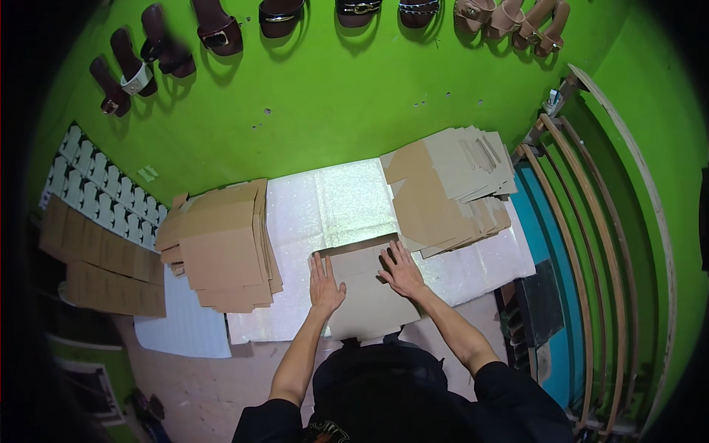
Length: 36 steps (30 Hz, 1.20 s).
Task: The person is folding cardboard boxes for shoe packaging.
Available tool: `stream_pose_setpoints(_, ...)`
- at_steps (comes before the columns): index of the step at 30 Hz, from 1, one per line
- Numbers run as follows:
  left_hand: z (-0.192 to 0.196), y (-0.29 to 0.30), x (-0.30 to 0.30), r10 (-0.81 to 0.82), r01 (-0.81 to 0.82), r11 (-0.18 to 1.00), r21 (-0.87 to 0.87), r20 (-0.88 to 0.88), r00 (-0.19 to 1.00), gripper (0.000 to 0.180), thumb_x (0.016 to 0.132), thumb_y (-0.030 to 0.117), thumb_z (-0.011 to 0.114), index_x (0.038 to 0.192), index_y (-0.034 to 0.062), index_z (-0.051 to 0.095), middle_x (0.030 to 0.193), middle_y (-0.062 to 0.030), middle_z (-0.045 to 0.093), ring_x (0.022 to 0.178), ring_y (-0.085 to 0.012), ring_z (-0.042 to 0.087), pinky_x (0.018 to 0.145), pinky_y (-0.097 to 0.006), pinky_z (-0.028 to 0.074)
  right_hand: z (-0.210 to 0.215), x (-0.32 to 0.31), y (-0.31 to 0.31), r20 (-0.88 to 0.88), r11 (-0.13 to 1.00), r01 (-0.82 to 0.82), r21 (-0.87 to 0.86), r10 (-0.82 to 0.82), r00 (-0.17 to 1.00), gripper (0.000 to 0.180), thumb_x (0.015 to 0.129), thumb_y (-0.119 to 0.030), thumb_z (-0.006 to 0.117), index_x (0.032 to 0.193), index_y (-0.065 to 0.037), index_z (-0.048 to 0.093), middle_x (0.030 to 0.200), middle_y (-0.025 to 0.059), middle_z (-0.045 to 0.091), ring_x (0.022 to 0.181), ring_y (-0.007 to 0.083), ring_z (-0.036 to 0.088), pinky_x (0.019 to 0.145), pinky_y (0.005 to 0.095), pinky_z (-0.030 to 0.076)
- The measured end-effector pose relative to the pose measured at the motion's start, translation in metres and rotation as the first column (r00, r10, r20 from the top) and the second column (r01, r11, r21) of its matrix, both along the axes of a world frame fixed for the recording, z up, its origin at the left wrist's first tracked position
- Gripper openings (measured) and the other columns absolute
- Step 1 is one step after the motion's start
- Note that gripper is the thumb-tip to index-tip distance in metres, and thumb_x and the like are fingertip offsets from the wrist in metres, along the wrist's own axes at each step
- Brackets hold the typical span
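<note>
I see both hands flat and open, the left hand [326, 284] and right hand [402, 272] pressing a cardboard sheet [365, 295] on the counter [325, 207]. Its near edge overhangs toward me at 6 o'clock. Bare counter lies at 12. Cardboard stacks sit at 9 [221, 247] and 2 [450, 188]. Sandals [214, 29] are cut off beyond.

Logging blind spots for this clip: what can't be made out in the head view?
- Cardboard sheet: its near edge is hidden by the person's dark-clothed body.
- Left hand and right hand: palms lie flat, so nothing beneath them shows.
- Sandals on wall: cut off by the top edge.
- Left cardboard stack: sheet count too fine to tell.
</note>
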<state>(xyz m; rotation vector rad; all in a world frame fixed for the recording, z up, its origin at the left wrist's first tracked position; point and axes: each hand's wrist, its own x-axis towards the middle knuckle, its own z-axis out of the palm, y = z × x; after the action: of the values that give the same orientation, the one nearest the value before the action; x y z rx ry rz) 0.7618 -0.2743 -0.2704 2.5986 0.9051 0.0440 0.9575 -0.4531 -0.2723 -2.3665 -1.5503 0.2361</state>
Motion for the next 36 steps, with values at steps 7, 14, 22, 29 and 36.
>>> stream_pose_setpoints(7,0.009,0.004,0.009,0.031,-0.030,1.000,0.005,-0.090,0.995,0.109,0.075,0.032,0.078,0.159,-0.0006,0.016,0.167,-0.0249,-0.001,0.154,-0.0430,0.008,0.115,-0.053,0.032,0.003,0.016,0.026,0.086,0.998,0.040,-0.055,-0.035,0.996,0.067,0.101,-0.047,0.050,0.153,-0.006,0.038,0.162,0.0222,0.026,0.148,0.0365,0.029,0.114,0.0506,0.031)
stream_pose_setpoints(14,0.004,0.010,0.021,0.083,-0.084,0.996,0.022,0.004,0.997,0.102,0.076,0.029,0.075,0.157,-0.0005,0.020,0.161,-0.0274,0.018,0.150,-0.0462,0.017,0.111,-0.055,0.035,0.007,0.028,0.040,0.080,0.998,0.043,-0.039,-0.040,0.996,0.067,0.100,-0.044,0.053,0.151,-0.004,0.040,0.152,0.0229,0.039,0.144,0.0386,0.033,0.117,0.0529,0.027)
stream_pose_setpoints(22,-0.015,0.022,0.032,0.079,-0.080,0.979,0.186,0.013,0.997,0.080,0.083,0.022,0.066,0.153,0.0005,0.034,0.152,-0.0308,0.032,0.146,-0.0520,0.021,0.117,-0.062,0.022,-0.013,0.037,0.040,0.066,0.999,-0.001,0.039,-0.002,0.998,0.066,0.099,-0.043,0.055,0.153,-0.011,0.038,0.151,0.0261,0.037,0.145,0.0454,0.029,0.121,0.0569,0.021)
stream_pose_setpoints(29,-0.021,0.028,0.026,0.004,-0.019,0.990,0.137,0.112,0.994,0.080,0.082,0.025,0.072,0.154,0.0134,0.037,0.154,-0.0260,0.033,0.147,-0.0498,0.022,0.118,-0.059,0.024,-0.011,0.039,0.040,0.078,1.000,-0.005,0.021,0.003,0.997,0.065,0.097,-0.045,0.059,0.153,-0.018,0.040,0.150,0.0262,0.037,0.142,0.0480,0.030,0.117,0.0612,0.026)
stream_pose_setpoints(36,-0.022,0.030,0.024,0.046,-0.056,0.998,0.038,0.222,0.974,0.078,0.079,0.015,0.079,0.149,0.0175,0.045,0.152,-0.0237,0.035,0.145,-0.0484,0.025,0.117,-0.053,0.029,-0.009,0.040,0.043,-0.074,0.994,0.024,0.104,-0.016,0.997,0.063,0.093,-0.037,0.066,0.149,-0.017,0.045,0.147,0.0256,0.038,0.141,0.0485,0.031,0.115,0.0583,0.032)
